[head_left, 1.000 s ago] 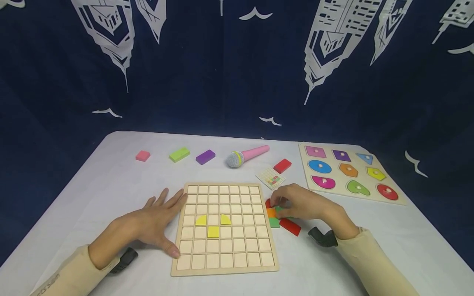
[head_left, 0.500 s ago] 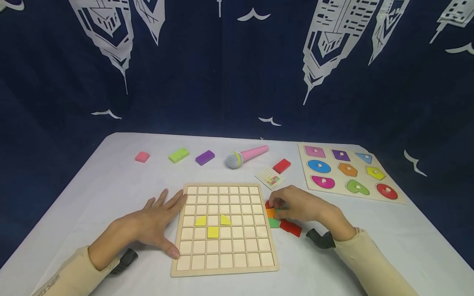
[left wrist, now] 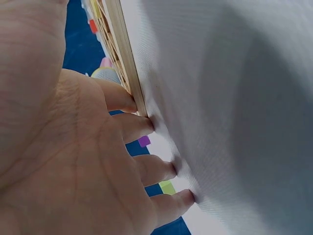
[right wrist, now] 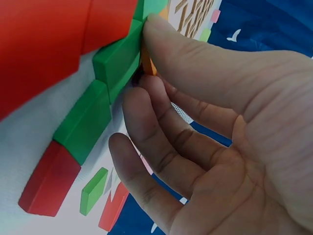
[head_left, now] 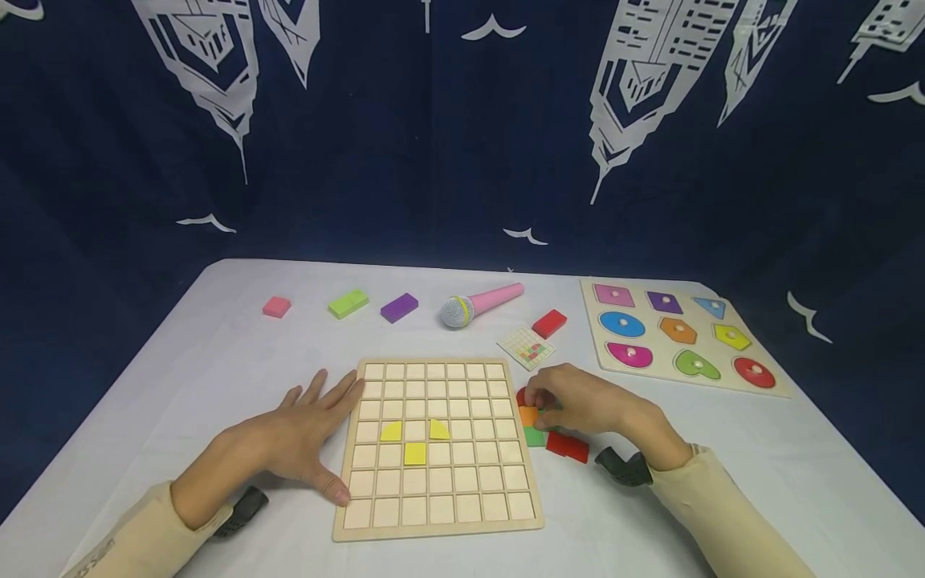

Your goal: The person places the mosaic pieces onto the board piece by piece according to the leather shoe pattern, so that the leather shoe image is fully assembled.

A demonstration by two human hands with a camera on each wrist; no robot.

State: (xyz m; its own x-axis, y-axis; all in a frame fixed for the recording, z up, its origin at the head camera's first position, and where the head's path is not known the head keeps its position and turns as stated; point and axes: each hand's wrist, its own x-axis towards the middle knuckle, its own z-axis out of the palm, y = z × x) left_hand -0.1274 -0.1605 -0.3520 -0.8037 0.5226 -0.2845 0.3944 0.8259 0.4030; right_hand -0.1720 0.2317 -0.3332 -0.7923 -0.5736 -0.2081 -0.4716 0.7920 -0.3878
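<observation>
My left hand [head_left: 296,441] lies spread at the left edge of a wooden grid board [head_left: 393,530], its index finger and thumb touching the frame. In the left wrist view, the fingertips [left wrist: 185,197] reach down to the tablecloth. Set in the grid are two yellow quarter-round tiles [head_left: 391,432] and a yellow square tile [head_left: 415,454]. Beyond the board's right edge, my right hand [head_left: 585,397] pinches an orange tile [right wrist: 148,62] between thumb and curled fingers. Around it lie green tiles [right wrist: 84,122] and red tiles [head_left: 568,447], partly hidden by the hand.
A small pattern card [head_left: 526,348] and a red block [head_left: 549,323] sit behind the right hand. Farther back are a pink toy microphone [head_left: 480,305], a purple block [head_left: 399,308], a green block [head_left: 348,304] and a pink block [head_left: 276,307]. A shape puzzle board [head_left: 654,371] occupies the back right.
The red tiles beside my right hand have shifted slightly, showing a second edge. Both hands stay nearly where they were, and the whole view drifts a little left.
</observation>
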